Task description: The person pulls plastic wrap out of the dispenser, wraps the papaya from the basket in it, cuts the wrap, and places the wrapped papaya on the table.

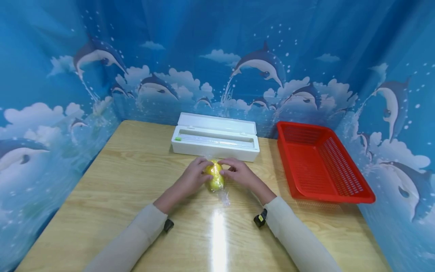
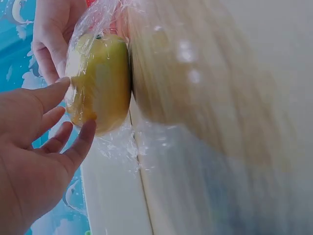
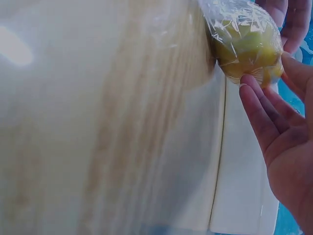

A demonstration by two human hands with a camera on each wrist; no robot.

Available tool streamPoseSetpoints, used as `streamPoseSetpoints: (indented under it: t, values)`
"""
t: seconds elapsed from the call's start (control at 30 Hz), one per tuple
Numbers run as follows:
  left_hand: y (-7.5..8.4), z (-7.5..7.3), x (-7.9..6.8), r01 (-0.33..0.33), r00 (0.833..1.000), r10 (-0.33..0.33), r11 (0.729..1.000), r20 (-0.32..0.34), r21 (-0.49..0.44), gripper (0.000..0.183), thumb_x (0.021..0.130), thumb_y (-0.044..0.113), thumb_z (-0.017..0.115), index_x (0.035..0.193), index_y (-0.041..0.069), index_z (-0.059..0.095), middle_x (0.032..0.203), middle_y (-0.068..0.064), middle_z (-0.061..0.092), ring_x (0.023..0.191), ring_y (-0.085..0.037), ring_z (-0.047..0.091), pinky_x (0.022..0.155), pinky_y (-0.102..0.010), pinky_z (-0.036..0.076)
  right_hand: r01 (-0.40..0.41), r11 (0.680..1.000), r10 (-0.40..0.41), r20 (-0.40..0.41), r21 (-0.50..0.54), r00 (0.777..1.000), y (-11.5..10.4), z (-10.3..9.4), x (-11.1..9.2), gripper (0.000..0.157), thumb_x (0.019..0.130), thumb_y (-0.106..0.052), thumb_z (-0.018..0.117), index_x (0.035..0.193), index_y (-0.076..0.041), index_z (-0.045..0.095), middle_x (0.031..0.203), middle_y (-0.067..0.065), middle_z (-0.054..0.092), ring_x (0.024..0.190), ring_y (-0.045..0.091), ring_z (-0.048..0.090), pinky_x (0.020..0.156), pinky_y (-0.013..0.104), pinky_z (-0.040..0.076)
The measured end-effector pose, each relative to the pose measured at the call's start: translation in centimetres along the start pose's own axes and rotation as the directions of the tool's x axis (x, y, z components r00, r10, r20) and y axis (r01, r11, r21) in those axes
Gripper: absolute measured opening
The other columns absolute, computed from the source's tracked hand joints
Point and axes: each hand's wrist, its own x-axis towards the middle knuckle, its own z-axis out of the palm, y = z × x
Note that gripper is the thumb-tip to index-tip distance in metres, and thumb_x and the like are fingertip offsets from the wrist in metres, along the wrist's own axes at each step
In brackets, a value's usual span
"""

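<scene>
A yellow-green fruit (image 1: pixel 215 175), rounded and with a dent at one end, rests on the table inside clear cling film (image 1: pixel 224 197). From the left, my left hand (image 1: pixel 196 172) holds it, with thumb and fingertips (image 2: pixel 87 128) against the film. Opposite, my right hand (image 1: pixel 239 173) has its thumb and fingers bent onto the fruit's other side. Both wrist views show the fruit (image 2: pixel 100 81) under wrinkled, shiny film. A loose tail of film hangs out on the side near me. Some fingertips are hidden behind the fruit.
Just beyond the hands stands a long white cling film box (image 1: pixel 217 153), lid raised, with a green piece (image 1: pixel 178 138) at its left end. To the right is a red plastic basket (image 1: pixel 295 181). A blue dolphin curtain (image 1: pixel 190 45) surrounds the wooden table (image 1: pixel 112 177).
</scene>
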Motion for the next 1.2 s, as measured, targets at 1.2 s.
streamPoseSetpoints:
  t: [1.2]
  values:
    - [0.7,1.3,0.0,0.145,0.989,-0.143,0.971,0.019,-0.189,0.054,0.084,0.019,0.082,0.134,0.015,0.063,0.125,-0.008,0.054,0.105,-0.020,0.059,0.093,-0.034,0.056,0.159,0.968,-0.155,0.032,-0.196,0.987,-0.6,1.0,-7.0,0.026,0.096,-0.014,0.069,0.122,-0.016,0.071,0.120,0.000,0.067,0.098,0.013,0.068,0.080,0.025,0.058]
